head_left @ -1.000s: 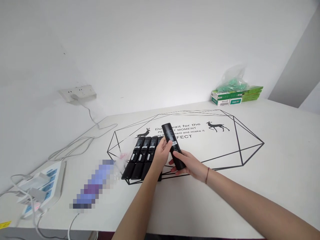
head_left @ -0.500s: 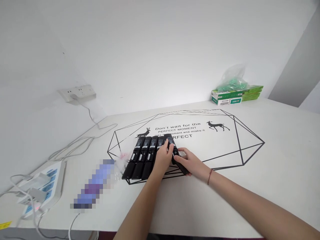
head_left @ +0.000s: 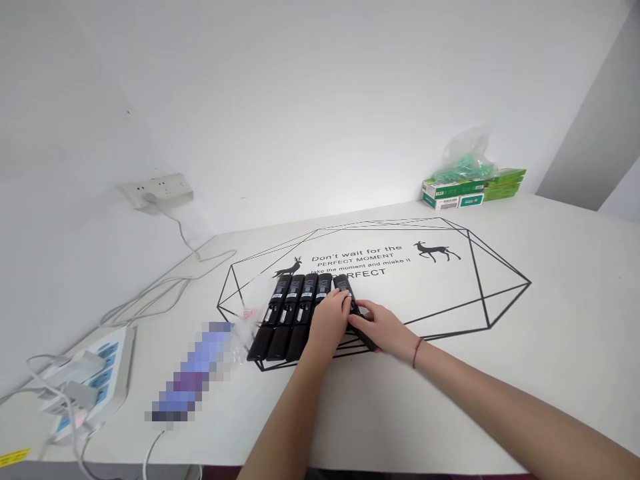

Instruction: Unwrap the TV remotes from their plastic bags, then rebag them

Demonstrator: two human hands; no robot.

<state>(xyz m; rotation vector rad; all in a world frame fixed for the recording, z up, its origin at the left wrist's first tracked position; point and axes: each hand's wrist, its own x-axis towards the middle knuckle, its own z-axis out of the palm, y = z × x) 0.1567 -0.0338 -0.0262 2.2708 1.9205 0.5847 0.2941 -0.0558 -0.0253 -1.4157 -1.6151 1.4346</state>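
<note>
Several black remote controls (head_left: 289, 313) lie side by side in a row on the white table (head_left: 450, 373). One more black remote (head_left: 346, 290) lies at the right end of the row, slightly angled. My left hand (head_left: 330, 321) rests on it and on the neighbouring remote, fingers curled over them. My right hand (head_left: 383, 328) grips the near end of that same remote from the right, fingers pinched on it.
A power strip (head_left: 95, 377) with plugs and white cables sits at the left edge. A blurred-out object (head_left: 193, 373) lies beside the remotes. Green boxes and a plastic bag (head_left: 467, 177) stand at the far right against the wall. A wall socket (head_left: 157, 190) is on the left wall.
The remote was held up above the table a second ago. Both hands have lowered it flat onto the table at the right end of the row.
</note>
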